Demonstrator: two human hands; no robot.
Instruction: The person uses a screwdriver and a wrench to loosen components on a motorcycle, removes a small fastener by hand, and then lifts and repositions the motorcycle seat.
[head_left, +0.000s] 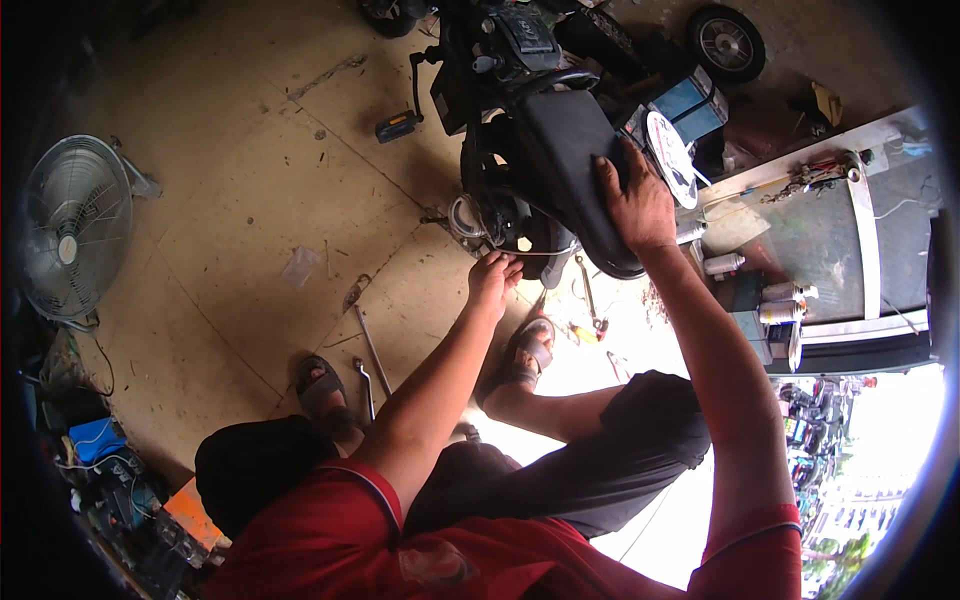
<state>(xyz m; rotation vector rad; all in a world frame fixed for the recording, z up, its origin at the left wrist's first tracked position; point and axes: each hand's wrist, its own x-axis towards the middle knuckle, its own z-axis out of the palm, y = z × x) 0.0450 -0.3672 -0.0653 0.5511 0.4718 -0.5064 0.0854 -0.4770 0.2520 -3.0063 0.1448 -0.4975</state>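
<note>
An electric bike with a long black seat (565,140) stands before me, its rear end nearest. My right hand (640,205) lies on the right side of the seat, fingers stretched out and thumb apart, pressing flat on it. Low by the bike's rear wheel (515,215), my left hand (492,281) has its fingers curled together. A thin cable (535,253) runs close past those fingertips; what they pinch, if anything, is too small to make out. Just beyond this hand sits a round metal hub part (465,215). A pedal (398,125) sticks out on the bike's left.
Wrenches (368,345) lie on the floor by my left foot, and another wrench (586,285) lies right of the wheel. A floor fan (75,230) stands at far left. Spray cans (785,302) and a glass-topped counter (820,250) are on the right. A loose wheel (726,44) lies behind.
</note>
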